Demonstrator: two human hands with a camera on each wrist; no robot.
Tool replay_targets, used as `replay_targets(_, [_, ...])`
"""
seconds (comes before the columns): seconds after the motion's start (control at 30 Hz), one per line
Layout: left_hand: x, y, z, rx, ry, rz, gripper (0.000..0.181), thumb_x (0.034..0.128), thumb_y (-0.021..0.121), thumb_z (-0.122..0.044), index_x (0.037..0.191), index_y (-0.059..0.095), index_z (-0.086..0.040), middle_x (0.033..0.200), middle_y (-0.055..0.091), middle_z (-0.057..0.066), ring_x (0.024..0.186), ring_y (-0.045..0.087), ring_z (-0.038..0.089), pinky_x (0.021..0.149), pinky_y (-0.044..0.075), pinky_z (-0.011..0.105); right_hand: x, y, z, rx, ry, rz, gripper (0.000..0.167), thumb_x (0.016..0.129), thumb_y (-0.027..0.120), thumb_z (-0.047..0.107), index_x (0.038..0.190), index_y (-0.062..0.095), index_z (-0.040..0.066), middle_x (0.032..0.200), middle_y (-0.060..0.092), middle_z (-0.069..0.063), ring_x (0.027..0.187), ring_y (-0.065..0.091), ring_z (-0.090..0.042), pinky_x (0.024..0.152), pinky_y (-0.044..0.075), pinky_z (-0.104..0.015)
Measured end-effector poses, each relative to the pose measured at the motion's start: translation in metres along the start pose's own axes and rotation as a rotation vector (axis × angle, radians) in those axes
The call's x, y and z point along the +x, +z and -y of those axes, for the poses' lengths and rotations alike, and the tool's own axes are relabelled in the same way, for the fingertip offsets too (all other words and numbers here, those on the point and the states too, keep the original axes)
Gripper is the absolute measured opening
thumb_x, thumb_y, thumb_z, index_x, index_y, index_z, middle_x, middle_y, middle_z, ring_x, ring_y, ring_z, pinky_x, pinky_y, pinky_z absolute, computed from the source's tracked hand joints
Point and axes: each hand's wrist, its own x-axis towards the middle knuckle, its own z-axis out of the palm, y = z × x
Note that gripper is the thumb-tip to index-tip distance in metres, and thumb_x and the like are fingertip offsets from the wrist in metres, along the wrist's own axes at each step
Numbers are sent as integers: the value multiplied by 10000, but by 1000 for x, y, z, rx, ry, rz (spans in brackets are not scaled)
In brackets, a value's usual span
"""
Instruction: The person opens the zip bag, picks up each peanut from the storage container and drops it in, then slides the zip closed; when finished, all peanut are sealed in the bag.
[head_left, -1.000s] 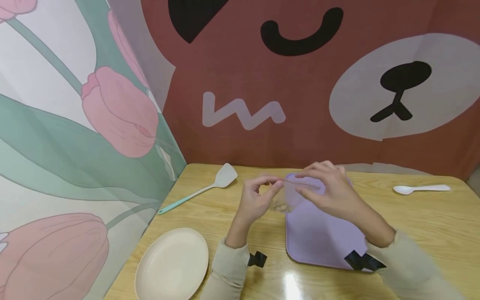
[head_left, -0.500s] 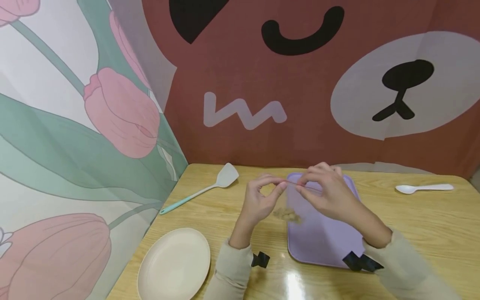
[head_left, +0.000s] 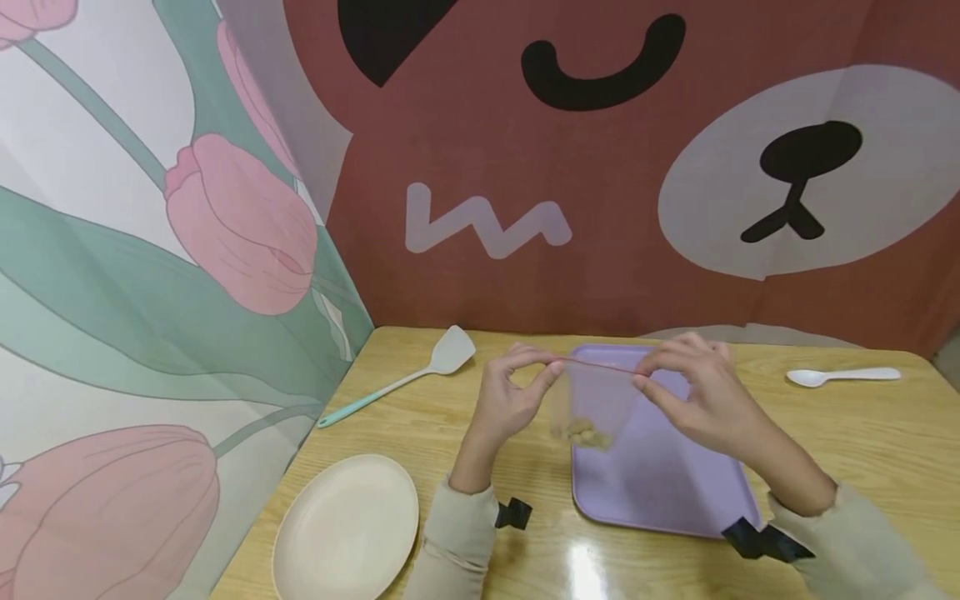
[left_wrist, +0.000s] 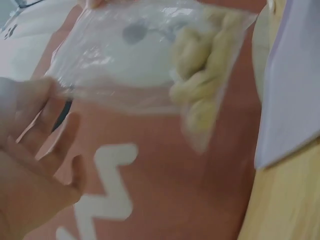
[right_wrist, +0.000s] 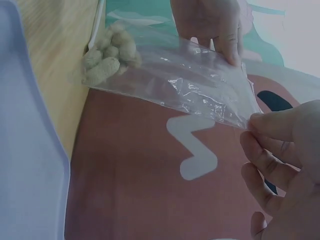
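A clear zip bag (head_left: 600,396) hangs upright in the air, its reddish top edge stretched between both hands. At its left top corner my left hand (head_left: 512,398) pinches the edge between thumb and forefinger. My right hand (head_left: 701,404) pinches the right top corner in the same manner. Tan peanuts in the shell (right_wrist: 107,55) lie gathered at the bottom of the bag. In the left wrist view the peanuts (left_wrist: 200,65) show through the plastic. Below and behind the bag, a purple tray (head_left: 660,483) lies on the table.
A cream plate (head_left: 345,529) sits at the table's front left. Behind it lies a spatula (head_left: 408,379) with a white head and mint handle. A white spoon (head_left: 840,377) rests at the back right. Printed cloth hangs behind the wooden table (head_left: 847,450).
My right hand closed in on the bag's top edge, then slid right along it to the corner. The edge is now drawn straight. My left hand has stayed almost in place.
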Motion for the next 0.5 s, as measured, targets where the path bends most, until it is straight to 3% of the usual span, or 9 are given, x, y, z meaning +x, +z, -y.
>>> replay_targets(0.17, [-6,-34,0,-49,-82,152,71,902,713,-5,937,767,24,926,728,140,909,663,245,898,505,403,4,19,5,20,1,47,286,733,827,-27,801,714,227,850,675,131,920,494,-106,757,223,-469])
replay_targets(0.33, [-14,-69,-3,74,-196,333,59,911,723,-64,913,775,-37,913,727,36,924,646,151,931,467,412,-1,43,12,56,1,89,286,738,838,8,761,695,255,809,631,197,879,494,-93,742,218,-438])
replay_targets(0.5, [-19,-91,1,155,-305,497,83,936,700,-98,921,780,-81,897,733,1,784,612,114,737,478,343,-10,72,13,118,143,183,244,802,820,71,749,686,269,778,611,227,874,527,-124,768,232,-445])
